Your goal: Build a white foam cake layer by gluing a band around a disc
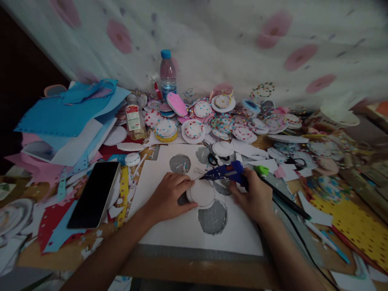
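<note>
My left hand (174,194) pinches a round white disc (202,195) at its left edge, thumb along the near rim and fingers at the far side. Closed around the handle of a blue hot glue gun (226,173) is my right hand (254,194). The gun's nozzle points left and reaches the disc's far edge; whether it touches, I cannot tell. Under both hands lies a white sheet (169,230) with several round holes cut in it, the grey surface showing through. A black cord (297,232) trails from the gun toward the lower right.
Behind the sheet are piled many decorated paper discs (194,129), a water bottle (167,74) and a small labelled bottle (135,121). A phone (94,194) and coloured sheets (60,113) lie left. Scissors (297,163), a green-capped tool (261,170) and yellow dotted material (354,222) lie right.
</note>
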`<control>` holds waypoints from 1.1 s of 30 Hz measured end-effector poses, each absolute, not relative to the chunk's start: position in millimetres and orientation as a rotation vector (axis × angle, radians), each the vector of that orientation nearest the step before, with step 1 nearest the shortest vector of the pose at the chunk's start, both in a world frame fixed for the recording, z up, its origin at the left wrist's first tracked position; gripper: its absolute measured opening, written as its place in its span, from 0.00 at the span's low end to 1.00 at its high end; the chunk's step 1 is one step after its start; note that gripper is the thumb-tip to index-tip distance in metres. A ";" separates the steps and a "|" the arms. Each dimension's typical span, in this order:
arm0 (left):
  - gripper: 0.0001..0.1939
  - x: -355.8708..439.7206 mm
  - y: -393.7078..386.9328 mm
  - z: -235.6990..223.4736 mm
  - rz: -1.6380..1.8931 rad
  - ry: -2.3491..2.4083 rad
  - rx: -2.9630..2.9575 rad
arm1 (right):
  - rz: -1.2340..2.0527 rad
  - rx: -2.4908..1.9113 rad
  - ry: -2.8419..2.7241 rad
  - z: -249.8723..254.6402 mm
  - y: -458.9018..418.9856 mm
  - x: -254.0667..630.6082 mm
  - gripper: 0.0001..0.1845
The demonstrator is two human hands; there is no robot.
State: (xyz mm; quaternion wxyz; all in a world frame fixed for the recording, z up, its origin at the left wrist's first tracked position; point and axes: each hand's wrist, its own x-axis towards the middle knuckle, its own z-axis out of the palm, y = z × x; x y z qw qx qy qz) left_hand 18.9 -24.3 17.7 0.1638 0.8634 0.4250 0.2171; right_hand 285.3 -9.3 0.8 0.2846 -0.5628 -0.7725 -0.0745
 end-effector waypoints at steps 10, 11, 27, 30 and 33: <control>0.24 18.8 -24.5 18.4 0.626 1.211 2.455 | -0.203 -1.518 -2.039 -0.6 -8.8 285.2 0.11; 0.24 18.9 -24.5 18.4 0.628 1.210 2.455 | -0.201 -1.518 -2.035 -0.8 -8.9 285.5 0.11; 0.24 18.9 -24.9 18.5 0.622 1.217 2.443 | -0.132 -1.536 -2.027 1.1 -10.8 287.2 0.11; 0.24 18.7 -25.3 18.1 0.615 1.217 2.445 | -0.122 -1.545 -2.015 0.4 -10.6 287.3 0.10; 0.24 18.3 -25.2 17.9 0.611 1.214 2.448 | -0.133 -1.548 -2.017 0.1 -10.4 287.3 0.10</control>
